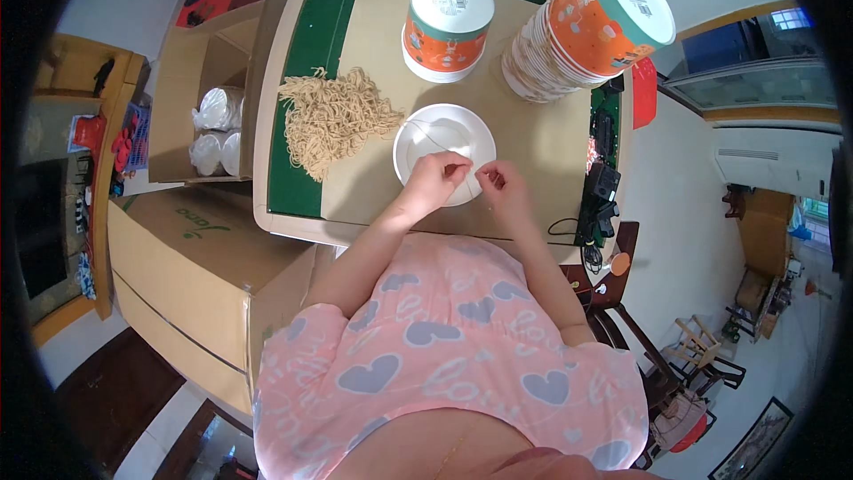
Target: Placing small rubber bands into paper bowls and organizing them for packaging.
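Observation:
A round white bowl-like piece, perhaps a lid or a paper tub, sits near the table's front edge. A thin pale string runs across it. My left hand is over its front rim, thumb and fingertips pinched on the string. Close by on the right, my right hand is also pinched, its fingertips at the same fine strand, which is hard to make out between them. A tangled heap of beige strings lies to the left, touching the brown sheet on the table.
Behind the bowl stand upside-down orange paper tubs, with a tall leaning nested stack at right. Power strips and cables line the right edge. An open carton with wrapped white rolls and a large closed carton stand at left.

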The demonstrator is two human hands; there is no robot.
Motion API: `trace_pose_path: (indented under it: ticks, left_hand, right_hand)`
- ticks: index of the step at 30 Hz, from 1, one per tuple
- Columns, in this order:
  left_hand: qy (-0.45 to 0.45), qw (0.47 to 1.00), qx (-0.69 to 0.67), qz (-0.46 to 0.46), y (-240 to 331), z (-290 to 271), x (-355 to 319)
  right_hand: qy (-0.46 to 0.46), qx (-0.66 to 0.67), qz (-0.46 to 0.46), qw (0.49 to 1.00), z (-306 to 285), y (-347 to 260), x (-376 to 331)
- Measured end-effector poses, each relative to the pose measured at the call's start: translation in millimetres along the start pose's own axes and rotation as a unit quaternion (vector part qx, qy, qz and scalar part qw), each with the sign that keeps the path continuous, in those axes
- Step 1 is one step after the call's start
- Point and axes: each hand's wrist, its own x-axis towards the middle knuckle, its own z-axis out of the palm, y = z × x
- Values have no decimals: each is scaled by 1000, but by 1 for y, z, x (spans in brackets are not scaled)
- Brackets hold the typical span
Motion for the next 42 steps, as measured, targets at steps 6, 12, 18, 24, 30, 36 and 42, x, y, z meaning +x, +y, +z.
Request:
trace_pose_path:
  ticks: [6, 12, 18, 24, 30, 36, 42]
  left_hand:
    - [178, 947, 240, 115, 12, -7, -2]
    - [41, 962, 230, 138, 4, 15, 4]
    - [-28, 990, 128, 56, -13, 25, 15]
    - [-57, 998, 37, -7, -21, 22, 14]
    - [-28, 998, 27, 52, -13, 8, 9]
    - [-15, 915, 322, 242, -1, 5, 5]
    - [-2, 864, 435, 252, -4, 18, 6]
  right_hand:
    - [2, 213, 72, 974, -6, 13, 8]
    - [-17, 219, 46, 975, -10, 15, 9]
    - [-7, 185, 8, 983, -13, 14, 8]
    - [25, 52, -75, 995, -18, -1, 7]
    - [-41, -14, -33, 999, -26, -17, 14]
    - [-81, -1, -25, 996, -21, -1, 24]
    - [-53, -21, -41, 998, -19, 6, 23]
